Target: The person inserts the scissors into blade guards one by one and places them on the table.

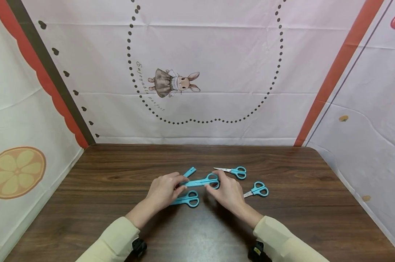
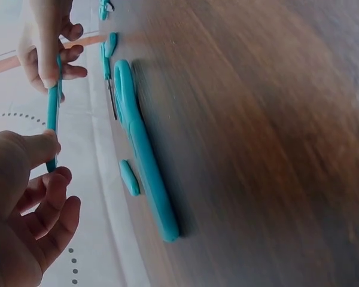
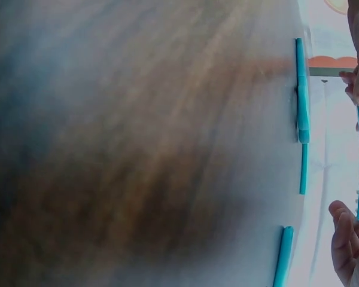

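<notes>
Above the wooden table, both hands hold one pair of light-blue scissors (image 1: 200, 182) with a blue cover over its blades. My left hand (image 1: 165, 188) pinches the covered blade end between thumb and fingers. At the finger loops, my right hand (image 1: 229, 191) grips the other end. Another pair of scissors in its cover (image 2: 148, 161) lies on the table close by the left hand. Behind that hand is a loose blue blade cover (image 1: 190, 171), partly hidden by the fingers.
Bare-bladed blue scissors (image 1: 234, 171) lie behind the right hand, and a second bare-bladed pair (image 1: 256, 189) lies to its right, its blades partly hidden. A printed white cloth (image 1: 217, 54) hangs along the back edge of the brown table (image 1: 118, 167).
</notes>
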